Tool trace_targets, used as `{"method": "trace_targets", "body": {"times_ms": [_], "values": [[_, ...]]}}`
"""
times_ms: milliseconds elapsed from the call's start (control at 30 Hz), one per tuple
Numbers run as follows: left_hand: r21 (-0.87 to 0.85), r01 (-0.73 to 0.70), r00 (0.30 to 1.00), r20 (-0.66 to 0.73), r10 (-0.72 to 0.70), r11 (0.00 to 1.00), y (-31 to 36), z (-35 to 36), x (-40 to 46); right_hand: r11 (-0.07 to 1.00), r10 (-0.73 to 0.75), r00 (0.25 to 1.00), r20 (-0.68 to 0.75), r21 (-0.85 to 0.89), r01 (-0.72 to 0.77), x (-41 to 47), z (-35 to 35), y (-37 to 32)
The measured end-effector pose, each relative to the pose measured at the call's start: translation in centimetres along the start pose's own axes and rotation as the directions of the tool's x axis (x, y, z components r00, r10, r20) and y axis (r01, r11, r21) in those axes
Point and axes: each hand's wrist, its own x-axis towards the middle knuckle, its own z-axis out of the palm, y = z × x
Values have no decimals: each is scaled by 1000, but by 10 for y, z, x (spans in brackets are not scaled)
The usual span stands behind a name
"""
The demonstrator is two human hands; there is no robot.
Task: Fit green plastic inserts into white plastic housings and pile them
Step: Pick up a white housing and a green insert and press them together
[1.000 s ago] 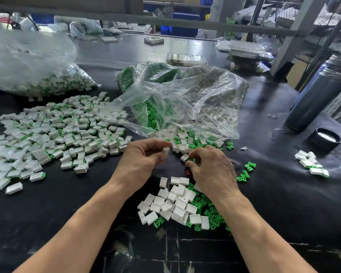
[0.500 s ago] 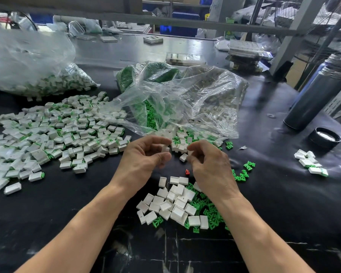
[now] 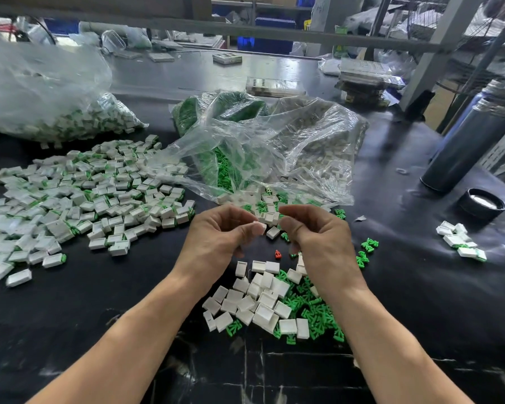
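Bright overhead light, glare, perhaps edge-blurred

- Right hand (image 3: 318, 240): lifted off the loose parts on the worktop (image 3: 70, 330), where it reached a second ago; now raised, fingers curled, what it grips hidden.
- Left hand (image 3: 219, 237): slightly higher; the white housing seen at its fingertips a second ago no longer clearly visible.
- Hands: fingertips now level, close together, facing each other.
- Small red piece (image 3: 278, 253): uncovered, fully visible between the wrists.
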Motion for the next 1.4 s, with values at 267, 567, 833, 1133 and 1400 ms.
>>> {"method": "trace_targets", "body": {"times_ms": [267, 567, 833, 1133, 1400], "values": [[-179, 92, 995, 61, -82, 980, 0, 5, -1, 992, 26, 1000, 2, 125, -26, -3, 3, -2], [-245, 139, 989, 89, -121, 960, -1, 2, -2, 998, 10, 1000, 13, 68, -11, -5, 2, 1], [-177, 114, 993, 64, -104, 978, 0, 4, -3, 999, -32, 999, 17, -3, 32, -9, 5, 2], [-128, 78, 995, 71, -70, 989, -1, 4, -3, 1000, 2, 998, 67, 1, -2, -9, 5, 3], [-11, 19, 997, 71, -19, 1000, -6, 2, -2, 996, 1, 993, 117, -87, 9, -7, -3, 4]]}}
